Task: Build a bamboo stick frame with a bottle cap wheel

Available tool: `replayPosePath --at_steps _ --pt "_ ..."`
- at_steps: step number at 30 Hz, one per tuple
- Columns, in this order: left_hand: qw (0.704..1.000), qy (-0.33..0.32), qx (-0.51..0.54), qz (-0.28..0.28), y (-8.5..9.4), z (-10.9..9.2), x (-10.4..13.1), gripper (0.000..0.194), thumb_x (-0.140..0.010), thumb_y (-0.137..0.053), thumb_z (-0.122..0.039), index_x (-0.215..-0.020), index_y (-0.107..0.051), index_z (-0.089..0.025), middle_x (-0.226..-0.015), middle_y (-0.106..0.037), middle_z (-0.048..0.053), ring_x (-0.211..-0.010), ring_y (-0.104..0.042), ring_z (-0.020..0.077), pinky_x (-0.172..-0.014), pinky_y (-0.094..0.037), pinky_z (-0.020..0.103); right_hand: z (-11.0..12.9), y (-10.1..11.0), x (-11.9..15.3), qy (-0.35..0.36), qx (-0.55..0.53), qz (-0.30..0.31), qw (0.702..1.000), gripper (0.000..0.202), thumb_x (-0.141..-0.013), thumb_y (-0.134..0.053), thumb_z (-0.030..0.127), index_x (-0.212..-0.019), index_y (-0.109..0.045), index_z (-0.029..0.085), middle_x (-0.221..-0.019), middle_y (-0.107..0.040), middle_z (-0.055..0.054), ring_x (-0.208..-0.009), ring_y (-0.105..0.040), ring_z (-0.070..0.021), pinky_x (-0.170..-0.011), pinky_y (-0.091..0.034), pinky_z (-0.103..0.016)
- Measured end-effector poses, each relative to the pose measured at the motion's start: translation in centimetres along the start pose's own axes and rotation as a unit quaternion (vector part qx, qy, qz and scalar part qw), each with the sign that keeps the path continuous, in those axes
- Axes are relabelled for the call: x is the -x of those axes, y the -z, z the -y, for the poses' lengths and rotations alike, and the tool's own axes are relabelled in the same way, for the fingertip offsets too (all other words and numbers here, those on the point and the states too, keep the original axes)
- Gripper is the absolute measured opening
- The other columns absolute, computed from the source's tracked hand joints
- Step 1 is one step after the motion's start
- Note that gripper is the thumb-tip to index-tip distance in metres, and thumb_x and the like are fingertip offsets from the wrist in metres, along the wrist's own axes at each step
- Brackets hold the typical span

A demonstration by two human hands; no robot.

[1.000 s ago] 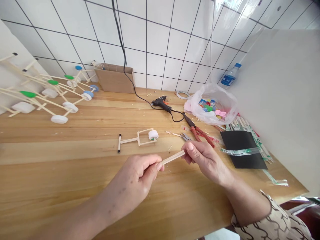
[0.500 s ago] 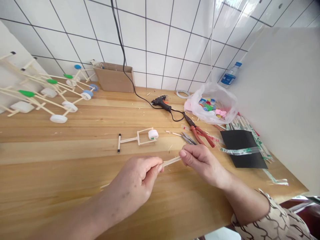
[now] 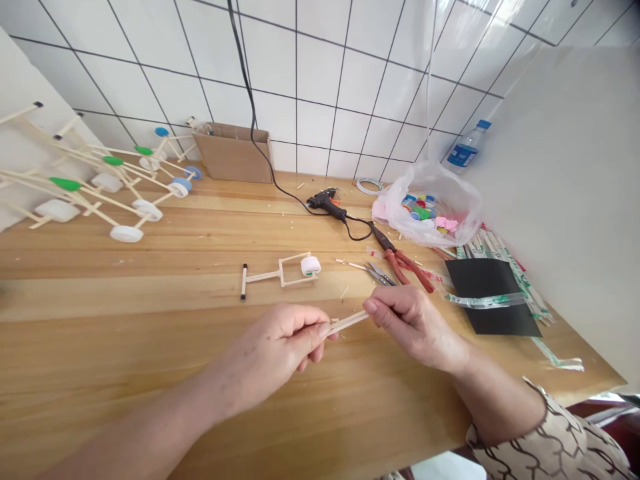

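Pale wooden sticks (image 3: 350, 321), lying side by side, span the gap between my two hands. My left hand (image 3: 295, 337) pinches their near-left end between thumb and fingers. The other end is gripped by my right hand (image 3: 407, 323), its fingers curled closed. Exactly how many sticks there are I cannot tell. Just beyond my left hand, a small stick frame (image 3: 267, 275) lies on the table, with a white bottle-cap wheel (image 3: 311, 266) at its forked end and a black-tipped crossbar at the other.
Stick-and-cap models (image 3: 115, 193) stand at the left by a cardboard box (image 3: 233, 157). A glue gun (image 3: 327, 203), red-handled pliers (image 3: 400, 260) and scissors (image 3: 379, 274) lie beyond my hands. A bag of caps (image 3: 435, 207), black sheet (image 3: 493, 313) and water bottle (image 3: 467, 150) are at the right.
The view has shifted slightly. My left hand's fingers have moved on the sticks, and its lower fingertips now show beneath them. Both hands still hold the sticks.
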State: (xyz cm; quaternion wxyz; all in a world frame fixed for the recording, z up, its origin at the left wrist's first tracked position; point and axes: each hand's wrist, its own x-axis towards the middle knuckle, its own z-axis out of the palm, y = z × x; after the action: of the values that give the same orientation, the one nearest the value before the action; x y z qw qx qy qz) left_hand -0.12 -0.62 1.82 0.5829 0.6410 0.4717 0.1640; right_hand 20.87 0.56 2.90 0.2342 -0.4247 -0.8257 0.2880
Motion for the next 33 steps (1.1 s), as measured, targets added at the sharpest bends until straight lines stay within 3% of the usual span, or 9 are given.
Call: replayPosePath --at_steps 6,11,19,26,30,33 --pt "0.992 0.034 0.115 0.032 1.0 0.2 -0.5 0.032 -0.083 -0.048 -0.040 -0.064 -0.056 -0.015 -0.059 -0.059 0.000 -0.056 -0.055 0.0117 -0.056 -0.041 0.023 -0.6 0.8 -0.1 -0.005 0.007 -0.025 1.000 0.042 -0.093 -0.037 0.036 -0.056 -0.028 0.020 -0.052 -0.028 0.006 -0.048 -0.027 -0.0077 -0.045 -0.025 -0.022" --pt "0.989 0.047 0.134 0.031 1.0 0.3 -0.6 0.033 -0.082 -0.050 -0.041 -0.064 -0.058 -0.014 -0.061 -0.062 0.002 -0.055 -0.057 0.0124 -0.059 -0.044 0.026 -1.1 1.1 0.0 -0.007 0.000 -0.025 1.000 0.040 -0.093 -0.038 0.034 -0.057 -0.030 0.020 -0.054 -0.030 0.005 -0.049 -0.029 -0.0081 -0.045 -0.025 -0.021" --pt "0.997 0.028 0.070 0.033 0.8 0.7 -0.9 0.028 -0.082 -0.052 -0.037 -0.065 -0.058 -0.015 -0.059 -0.056 -0.003 -0.051 -0.046 0.0074 -0.050 -0.033 0.020 -1.2 1.0 0.0 -0.008 0.005 -0.028 1.000 0.040 -0.094 -0.038 0.035 -0.057 -0.031 0.020 -0.054 -0.030 0.005 -0.050 -0.029 -0.0080 -0.046 -0.026 -0.022" --pt "0.998 0.026 0.054 0.036 0.4 0.5 -0.8 0.031 -0.083 -0.047 -0.041 -0.080 -0.064 -0.015 -0.063 -0.053 -0.003 -0.050 -0.039 0.0076 -0.048 -0.028 0.021 -1.1 0.9 0.0 -0.001 0.013 -0.026 1.000 0.040 -0.094 -0.037 0.034 -0.057 -0.030 0.020 -0.054 -0.031 0.005 -0.049 -0.029 -0.0081 -0.046 -0.026 -0.021" --pt "0.998 0.028 0.043 0.022 0.1 -0.1 -0.6 0.027 -0.081 -0.046 -0.040 -0.076 -0.058 -0.017 -0.067 -0.055 -0.001 -0.054 -0.043 0.0101 -0.049 -0.029 0.022 -1.0 0.9 0.0 0.002 0.022 -0.029 0.999 0.040 -0.094 -0.038 0.032 -0.057 -0.028 0.020 -0.054 -0.029 0.006 -0.048 -0.028 -0.0078 -0.046 -0.025 -0.021" --pt "1.000 0.010 -0.016 0.007 -0.2 -0.4 -0.4 0.033 -0.084 -0.040 -0.044 -0.068 -0.053 -0.019 -0.058 -0.044 -0.004 -0.051 -0.037 0.0105 -0.047 -0.026 0.022 -0.8 0.9 0.0 0.007 0.027 -0.029 0.999 0.039 -0.093 -0.038 0.030 -0.057 -0.028 0.020 -0.053 -0.028 0.006 -0.048 -0.028 -0.0077 -0.046 -0.024 -0.022"
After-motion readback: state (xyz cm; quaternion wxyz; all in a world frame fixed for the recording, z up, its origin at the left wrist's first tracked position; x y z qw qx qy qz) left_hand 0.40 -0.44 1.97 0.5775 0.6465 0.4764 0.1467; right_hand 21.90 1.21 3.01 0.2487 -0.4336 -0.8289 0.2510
